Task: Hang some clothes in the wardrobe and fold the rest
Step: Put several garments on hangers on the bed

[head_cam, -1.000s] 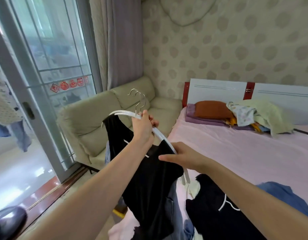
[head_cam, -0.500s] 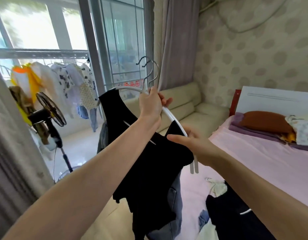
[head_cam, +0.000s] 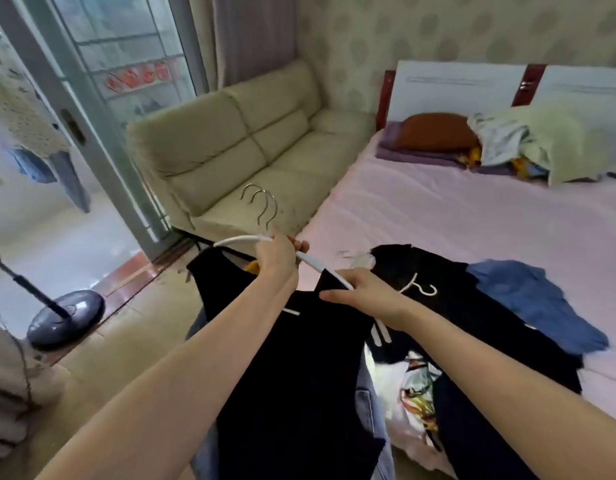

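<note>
Hanging step: the left hand (head_cam: 277,259) grips the white hangers (head_cam: 242,240) at their necks, just off the pink bed (head_cam: 438,216). The right hand (head_cam: 363,289) pinches the black garment (head_cam: 299,375) onto the hanger's arm. The shoulder likely needs seating before the wardrobe, which is out of view.

Two bare forearms and hands, no sleeves in frame.
Left hand (head_cam: 277,258) and right hand (head_cam: 360,289): no rings, watch, bracelets or gloves on either. Wrists behind each grip are uncovered, and both forearms run bare to the bottom edge of the view, with no cuff or fabric showing. Short plain nail visible on the right thumb; the left fingertips are blurred. No marks or tattoos to be made out.
</note>
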### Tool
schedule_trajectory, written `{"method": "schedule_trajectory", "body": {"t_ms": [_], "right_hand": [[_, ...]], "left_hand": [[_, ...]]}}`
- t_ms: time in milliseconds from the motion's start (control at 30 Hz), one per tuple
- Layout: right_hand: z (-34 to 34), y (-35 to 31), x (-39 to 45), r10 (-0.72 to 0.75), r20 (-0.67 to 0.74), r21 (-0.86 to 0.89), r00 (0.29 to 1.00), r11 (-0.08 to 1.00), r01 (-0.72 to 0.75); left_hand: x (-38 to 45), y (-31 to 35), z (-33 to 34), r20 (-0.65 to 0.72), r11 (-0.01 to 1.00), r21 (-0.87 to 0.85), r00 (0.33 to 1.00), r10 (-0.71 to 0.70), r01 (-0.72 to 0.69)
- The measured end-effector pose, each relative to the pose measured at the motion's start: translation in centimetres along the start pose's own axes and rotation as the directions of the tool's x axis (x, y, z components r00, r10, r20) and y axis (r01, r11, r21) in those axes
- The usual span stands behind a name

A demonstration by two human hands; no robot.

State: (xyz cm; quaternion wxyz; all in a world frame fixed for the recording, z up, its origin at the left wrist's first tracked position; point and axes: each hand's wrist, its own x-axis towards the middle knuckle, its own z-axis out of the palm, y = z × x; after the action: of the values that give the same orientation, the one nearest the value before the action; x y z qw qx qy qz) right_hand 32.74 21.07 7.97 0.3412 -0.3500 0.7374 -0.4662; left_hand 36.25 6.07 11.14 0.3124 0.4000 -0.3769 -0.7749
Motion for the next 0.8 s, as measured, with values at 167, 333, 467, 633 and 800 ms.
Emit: {"method": "schedule_trajectory", "body": {"t_ms": [167,333,467,633,800], "right_hand": [[-1.5,9.3,1.4,0.134,-0.153,-0.144,0.979,0.977,-0.156],[-4.5,14.4,2.5,0.233,-0.286,-0.165,0.929,0.943,-0.288],[-7.5,15.4,3.2,0.307,-0.304,0.029,0.902,0.949,-0.314],[-12.5,21.2,6.6,0.522,-0.471,0.386,0.711,0.847,-0.367],[-17.2,28.9,12.2,0.734,-0.439,0.589,0.517,0.670,-0.451]], "left_hand": [[4.1,-9.2,0.6,0.013,0.966,-0.108,0.972,-0.236,0.237],[6.2,-13.7,3.7,0.179,0.930,-0.022,0.917,-0.357,0.366],[8.1,-15.0,7.0,0.221,0.937,0.040,0.911,-0.348,0.348],[12.1,-18.4,10.7,0.186,0.935,0.149,0.919,-0.348,0.323],[15.7,-21.7,15.3,0.146,0.944,0.142,0.937,-0.318,0.298]]}}
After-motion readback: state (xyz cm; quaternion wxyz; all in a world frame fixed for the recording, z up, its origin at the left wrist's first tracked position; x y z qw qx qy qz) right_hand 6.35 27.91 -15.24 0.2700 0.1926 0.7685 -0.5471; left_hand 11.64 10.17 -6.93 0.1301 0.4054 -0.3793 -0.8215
